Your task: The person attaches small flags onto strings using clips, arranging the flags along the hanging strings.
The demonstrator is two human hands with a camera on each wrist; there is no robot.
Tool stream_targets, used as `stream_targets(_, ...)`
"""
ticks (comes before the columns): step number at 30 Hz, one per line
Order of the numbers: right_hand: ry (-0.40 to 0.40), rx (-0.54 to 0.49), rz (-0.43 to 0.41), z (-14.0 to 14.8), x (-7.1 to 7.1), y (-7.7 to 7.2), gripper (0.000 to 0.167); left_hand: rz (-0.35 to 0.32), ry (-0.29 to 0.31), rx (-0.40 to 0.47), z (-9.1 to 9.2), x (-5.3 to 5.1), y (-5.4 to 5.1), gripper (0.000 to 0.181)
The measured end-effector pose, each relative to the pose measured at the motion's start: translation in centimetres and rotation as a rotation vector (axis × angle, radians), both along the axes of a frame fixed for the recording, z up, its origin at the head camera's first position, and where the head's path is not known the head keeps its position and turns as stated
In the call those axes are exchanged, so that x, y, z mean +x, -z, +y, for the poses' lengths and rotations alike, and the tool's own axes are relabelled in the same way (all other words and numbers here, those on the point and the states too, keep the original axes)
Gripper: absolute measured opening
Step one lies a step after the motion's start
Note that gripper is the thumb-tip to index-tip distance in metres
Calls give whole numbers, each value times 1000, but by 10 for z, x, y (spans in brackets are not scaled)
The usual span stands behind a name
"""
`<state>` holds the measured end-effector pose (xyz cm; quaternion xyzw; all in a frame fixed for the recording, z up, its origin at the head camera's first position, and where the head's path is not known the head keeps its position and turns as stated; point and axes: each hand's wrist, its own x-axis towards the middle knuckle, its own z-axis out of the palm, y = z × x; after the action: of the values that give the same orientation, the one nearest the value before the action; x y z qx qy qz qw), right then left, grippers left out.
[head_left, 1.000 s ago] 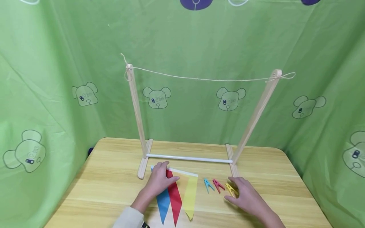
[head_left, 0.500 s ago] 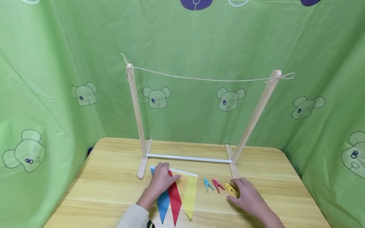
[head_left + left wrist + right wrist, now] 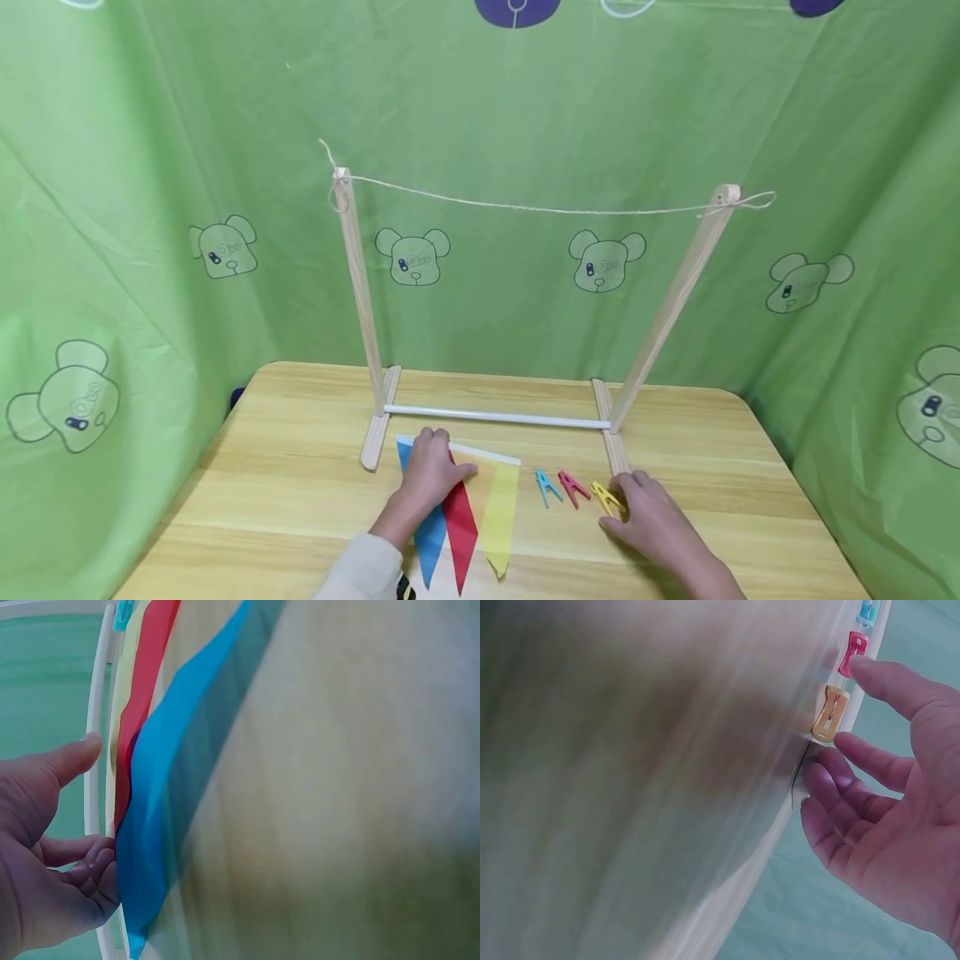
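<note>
Triangular pennants, blue (image 3: 430, 542), red (image 3: 461, 533) and yellow (image 3: 498, 517), hang off a white strip (image 3: 491, 454) and lie flat, with orange partly visible between. My left hand (image 3: 431, 477) rests over the strip's left part, thumb spread; in the left wrist view the fingertips of this hand (image 3: 45, 855) meet the blue pennant (image 3: 154, 795). Blue (image 3: 549, 489), red (image 3: 574, 489) and yellow (image 3: 606, 498) clips lie in a row. My right hand (image 3: 656, 525) is beside the yellow clip; the right wrist view shows this hand (image 3: 900, 795) spread, holding nothing.
Behind the pennants stands a wooden frame, with a left post (image 3: 358, 292), a right post (image 3: 675, 308) and a white bottom bar (image 3: 495, 416). A slack string (image 3: 517, 207) joins the post tops. Green printed cloth (image 3: 510, 125) surrounds the wooden table (image 3: 247, 492).
My left hand has shifted slightly right along the strip, uncovering more blue. My right hand has moved slightly right and toward the near edge. The clips stay in place.
</note>
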<state>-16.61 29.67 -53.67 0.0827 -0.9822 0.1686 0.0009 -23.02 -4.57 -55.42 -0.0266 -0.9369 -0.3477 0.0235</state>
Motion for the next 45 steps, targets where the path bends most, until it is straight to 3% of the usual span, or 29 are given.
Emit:
stream_targets(8,-8,-7,-30,0,1,0,43,38,13,-35,2,1,2,45)
stream_targets(15,4,-8,-64,-2,1,-2,42,33,9,-80,4,-1,4,47)
stream_targets(32,11,-45,-55,-5,1,-1,33,4,9,-24,3,-2,-2,55)
stream_targets(45,11,-41,-65,-5,0,-1,32,5,27,7,0,-3,1,48)
